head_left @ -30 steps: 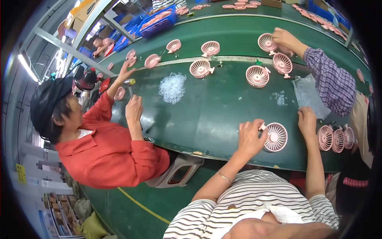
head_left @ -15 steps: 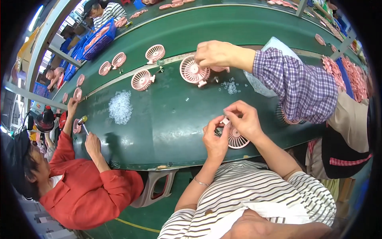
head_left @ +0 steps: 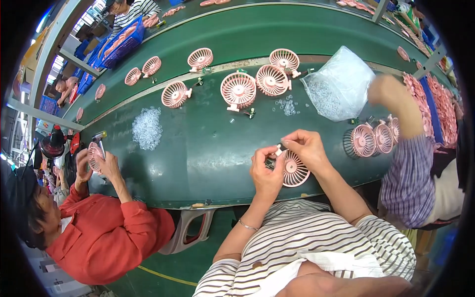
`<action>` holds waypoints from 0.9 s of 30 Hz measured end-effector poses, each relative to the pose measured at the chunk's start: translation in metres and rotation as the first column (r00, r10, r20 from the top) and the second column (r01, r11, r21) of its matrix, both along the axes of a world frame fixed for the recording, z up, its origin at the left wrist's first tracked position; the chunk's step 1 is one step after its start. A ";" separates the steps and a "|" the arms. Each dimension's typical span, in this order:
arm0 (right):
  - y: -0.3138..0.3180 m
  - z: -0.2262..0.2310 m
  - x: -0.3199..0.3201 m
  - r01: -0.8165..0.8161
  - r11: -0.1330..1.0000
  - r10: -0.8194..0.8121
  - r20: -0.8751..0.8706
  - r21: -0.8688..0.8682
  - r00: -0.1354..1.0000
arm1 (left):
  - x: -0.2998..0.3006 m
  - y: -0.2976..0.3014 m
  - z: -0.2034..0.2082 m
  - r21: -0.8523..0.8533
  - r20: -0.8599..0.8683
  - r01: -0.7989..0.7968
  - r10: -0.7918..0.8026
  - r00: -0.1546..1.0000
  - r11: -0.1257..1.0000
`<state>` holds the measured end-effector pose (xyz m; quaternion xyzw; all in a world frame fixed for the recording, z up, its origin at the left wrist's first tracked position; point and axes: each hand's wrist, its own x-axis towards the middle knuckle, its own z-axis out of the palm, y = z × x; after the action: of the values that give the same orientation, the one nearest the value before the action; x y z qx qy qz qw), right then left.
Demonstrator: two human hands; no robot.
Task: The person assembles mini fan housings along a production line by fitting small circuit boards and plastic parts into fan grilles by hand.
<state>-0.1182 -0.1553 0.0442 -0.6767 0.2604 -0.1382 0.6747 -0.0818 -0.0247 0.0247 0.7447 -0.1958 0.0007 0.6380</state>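
Near the front edge of the green bench I hold a pink fan housing [head_left: 295, 171], its round slatted grille facing up. My left hand [head_left: 267, 170] is closed around the short pale neck at its side, with a bit of green circuit board showing beside the fingers. My right hand [head_left: 308, 151] pinches at the top of that neck, thumb and fingertips meeting the left fingers; a small dark part shows between them, too small to name. Ahead stand other pink fan housings [head_left: 238, 90], some with small circuit boards hanging from their necks.
Small clear rings lie in a pile [head_left: 147, 128], with more beside a clear plastic bag [head_left: 341, 84]. Several fan housings [head_left: 363, 140] stand at right. A co-worker in red [head_left: 106, 237] handles a housing near a hammer [head_left: 100, 135]; a co-worker's checked sleeve [head_left: 410, 178] is at right.
The checked-sleeved arm has drawn back to the right, uncovering the bag and several fan housings. At left, the co-worker in red has brought both hands to a housing. My hands barely moved.
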 end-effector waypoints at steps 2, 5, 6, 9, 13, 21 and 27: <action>0.000 0.002 0.001 0.004 1.000 -0.004 -0.011 0.011 1.000 | 0.000 0.000 0.006 -0.012 -0.009 0.006 -0.006 1.000 1.000; 0.003 0.007 0.001 0.003 1.000 -0.002 -0.019 0.030 1.000 | 0.000 -0.001 0.005 -0.034 -0.004 0.012 -0.012 1.000 0.999; 0.003 0.009 0.001 -0.005 0.999 0.006 -0.046 0.036 0.999 | 0.000 -0.001 0.004 -0.072 -0.023 0.002 -0.003 1.000 0.997; 0.002 0.009 0.001 -0.016 1.000 0.018 -0.085 0.027 0.996 | -0.001 -0.001 0.003 -0.085 -0.025 0.000 -0.002 1.000 0.996; 0.002 0.007 0.001 -0.031 0.999 0.028 -0.084 -0.039 0.996 | 0.000 0.000 0.000 -0.051 0.071 0.019 -0.016 0.997 0.999; 0.003 0.013 -0.001 -0.096 0.987 0.089 -0.061 -0.127 0.994 | 0.001 0.001 0.003 -0.042 0.080 0.025 -0.022 0.997 0.999; 0.012 0.016 -0.013 -0.060 0.712 0.248 0.170 -0.700 0.954 | 0.002 0.000 0.001 -0.001 0.127 0.020 -0.019 0.992 1.000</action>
<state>-0.1310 -0.1430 0.0605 -0.8743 0.0451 -0.2523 0.4123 -0.0802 -0.0245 0.0254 0.7405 -0.2433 0.0423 0.6250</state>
